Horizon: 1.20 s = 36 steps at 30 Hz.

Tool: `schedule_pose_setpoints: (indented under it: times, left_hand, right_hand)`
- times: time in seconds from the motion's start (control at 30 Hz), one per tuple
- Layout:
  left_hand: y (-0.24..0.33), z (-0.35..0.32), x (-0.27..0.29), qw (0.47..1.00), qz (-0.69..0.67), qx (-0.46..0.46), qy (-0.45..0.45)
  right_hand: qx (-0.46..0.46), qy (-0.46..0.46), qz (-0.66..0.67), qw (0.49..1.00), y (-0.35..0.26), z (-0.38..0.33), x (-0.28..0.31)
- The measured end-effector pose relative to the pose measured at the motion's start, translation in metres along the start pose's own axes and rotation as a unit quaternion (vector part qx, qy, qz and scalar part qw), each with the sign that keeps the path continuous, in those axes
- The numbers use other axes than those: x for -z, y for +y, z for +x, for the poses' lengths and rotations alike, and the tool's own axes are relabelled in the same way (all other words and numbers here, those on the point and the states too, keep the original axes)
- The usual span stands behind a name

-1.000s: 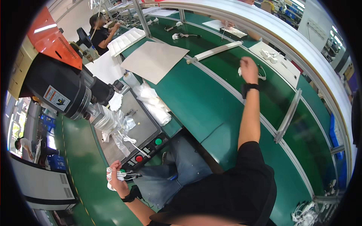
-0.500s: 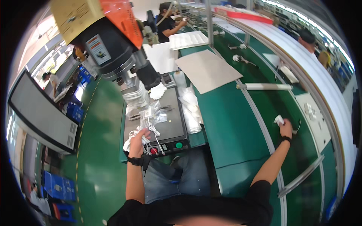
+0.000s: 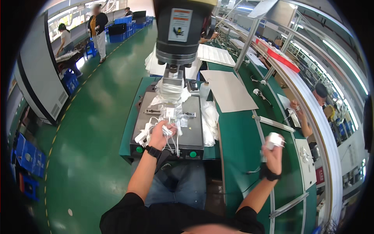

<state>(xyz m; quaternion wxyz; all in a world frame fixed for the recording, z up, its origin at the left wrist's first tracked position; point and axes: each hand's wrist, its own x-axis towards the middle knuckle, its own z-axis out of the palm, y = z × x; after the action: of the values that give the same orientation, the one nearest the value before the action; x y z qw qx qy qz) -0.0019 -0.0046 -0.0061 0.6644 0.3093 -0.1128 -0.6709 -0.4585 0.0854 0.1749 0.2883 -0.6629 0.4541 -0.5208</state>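
My left hand [image 3: 159, 135] is over the front of the machine's dark work plate [image 3: 191, 134], its fingers closed round a white cable [image 3: 167, 131]. Beside it on the plate lie white power adapters [image 3: 142, 135] with loose cords. Just beyond the fingers, a white adapter [image 3: 169, 113] sits among clear plastic under the black machine head [image 3: 177, 43]. Out to the right, above the green conveyor belt, my right hand [image 3: 274, 158] grips a white plug adapter [image 3: 275, 139]. A thin cord with a dark end [image 3: 254, 171] hangs near that wrist.
Two green buttons [image 3: 193, 154] are on the machine's front edge. Clear plastic bags [image 3: 210, 123] lie beside the plate. A grey-beige sheet [image 3: 230, 91] covers part of the green bench. Another adapter with cord [image 3: 259, 93] rests farther up the belt. A co-worker's hand [image 3: 296, 106] is across it.
The view has swung round, so the machine head now stands nearer the middle. My right hand has lifted the plug adapter off the belt and drawn it back. My left hand stays at the cords.
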Motion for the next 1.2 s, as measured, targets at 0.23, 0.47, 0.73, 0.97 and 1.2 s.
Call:
schedule_pose_setpoints:
  times: [0.23, 0.47, 0.73, 0.97, 1.2]
  left_hand:
    - [0.018, 0.001, -0.01, 0.98, -0.18, 0.068, -0.055]
    - [0.062, -0.034, 0.01, 0.912, -0.203, 0.187, -0.305]
    - [0.153, -0.166, 0.037, 0.882, -0.193, -0.379, -0.205]
    - [0.151, -0.198, 0.091, 0.9, -0.089, -0.424, -0.049]
    - [0.113, -0.179, 0.135, 0.927, -0.046, -0.348, -0.134]
  right_hand:
    - [-0.079, -0.257, 0.139, 0.953, 0.031, 0.037, -0.157]
    - [-0.207, -0.205, 0.199, 0.936, 0.097, 0.083, -0.277]
    - [0.165, -0.189, -0.348, 0.903, 0.074, 0.109, -0.368]
    - [0.131, -0.213, -0.496, 0.832, 0.06, 0.105, -0.413]
    - [0.075, -0.23, -0.493, 0.836, 0.049, 0.09, -0.415]
